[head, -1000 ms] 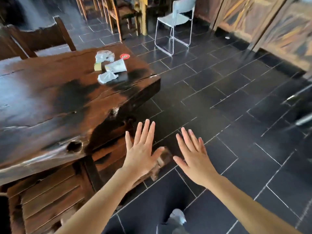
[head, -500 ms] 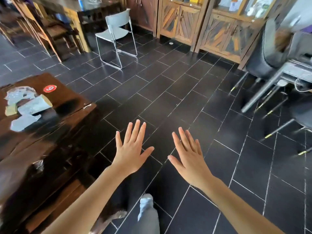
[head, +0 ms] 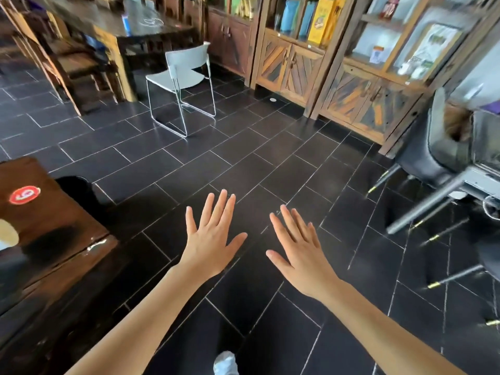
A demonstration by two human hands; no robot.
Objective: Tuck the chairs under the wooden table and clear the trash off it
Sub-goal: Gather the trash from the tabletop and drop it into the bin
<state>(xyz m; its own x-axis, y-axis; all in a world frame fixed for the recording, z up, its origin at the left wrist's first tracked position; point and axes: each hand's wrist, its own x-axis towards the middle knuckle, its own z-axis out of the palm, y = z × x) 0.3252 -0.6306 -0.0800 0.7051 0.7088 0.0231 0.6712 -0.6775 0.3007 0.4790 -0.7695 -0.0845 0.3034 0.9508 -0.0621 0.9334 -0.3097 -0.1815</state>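
Only the corner of the dark wooden table (head: 48, 226) shows at the left edge, with a round red sticker (head: 24, 195) on it. A sliver of pale trash (head: 6, 235) peeks in at the far left; the rest of it is out of frame. My left hand (head: 211, 239) and my right hand (head: 300, 253) are both held flat, palms down, fingers spread, over the black tiled floor to the right of the table. Neither hand touches or holds anything.
A white metal-framed chair (head: 184, 79) stands on the floor ahead. Behind it is another wooden table (head: 121, 25) with wooden chairs (head: 73, 63). Wooden cabinets (head: 338, 74) line the far wall. Dark chairs (head: 438, 155) with angled legs crowd the right side.
The view has swung right and away from the table, so the trash and the tucked chair have slid out of frame. Both hands stay open in the same pose.
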